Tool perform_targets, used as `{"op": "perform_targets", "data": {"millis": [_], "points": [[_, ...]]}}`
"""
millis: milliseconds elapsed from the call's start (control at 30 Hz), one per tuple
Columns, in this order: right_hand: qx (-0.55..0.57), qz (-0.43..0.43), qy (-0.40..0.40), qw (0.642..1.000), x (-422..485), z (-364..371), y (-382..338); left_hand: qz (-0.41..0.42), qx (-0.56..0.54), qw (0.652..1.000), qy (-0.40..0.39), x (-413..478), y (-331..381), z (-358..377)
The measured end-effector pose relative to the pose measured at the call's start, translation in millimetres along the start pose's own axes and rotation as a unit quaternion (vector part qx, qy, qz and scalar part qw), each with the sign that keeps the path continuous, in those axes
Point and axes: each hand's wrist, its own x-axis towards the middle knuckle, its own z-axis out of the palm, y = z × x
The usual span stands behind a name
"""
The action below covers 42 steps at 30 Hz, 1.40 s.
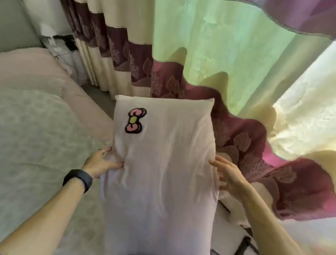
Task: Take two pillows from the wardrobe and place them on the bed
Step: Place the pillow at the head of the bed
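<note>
Where the two forearms reach forward at the bottom of the view, a black wristband [78, 179] is worn on the left wrist, and a ring [102, 151] is seen on one finger of the left hand [99, 162]. A pale pillow [163, 178] is held up between the two hands, its long side running away from the person. Its left edge is grasped by the left fingers [115, 164]: the thumb is pressed into the puckered front cloth, and the rest are wrapped round the edge, mostly hidden. The right hand [229, 176] is laid against the pillow's right edge, its fingers [217, 163] released and nearly straight. Beyond the left fingers, near the pillow's far left corner, a pink bow patch [135, 119] with a yellow centre is shown. To the left of the left fingers lies the bed [27, 133], spread with a pale patterned cover; the pillow is held beside it. Beyond the right fingers, cream curtains [193, 36] with a purple band are hung.
</note>
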Motion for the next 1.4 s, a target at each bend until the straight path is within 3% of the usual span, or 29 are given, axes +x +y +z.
{"op": "perform_targets", "data": {"millis": [200,467,933,1167,1400], "points": [[-0.07,-0.028,-0.058,0.995,102,12,-77,-0.015,-0.045,0.995,0.093,54,52,-6],[-0.161,-0.068,-0.164,0.971,259,37,-162,-0.078,-0.138,0.974,0.159,114,70,-10],[-0.307,-0.172,-0.262,0.898,391,147,-259,-0.15,-0.24,0.896,0.342,163,72,8],[-0.319,-0.177,-0.282,0.887,445,220,-311,-0.156,-0.237,0.879,0.384,221,88,-43],[-0.323,-0.172,-0.273,0.889,519,356,-389,-0.164,-0.266,0.86,0.404,320,102,-161]]}}
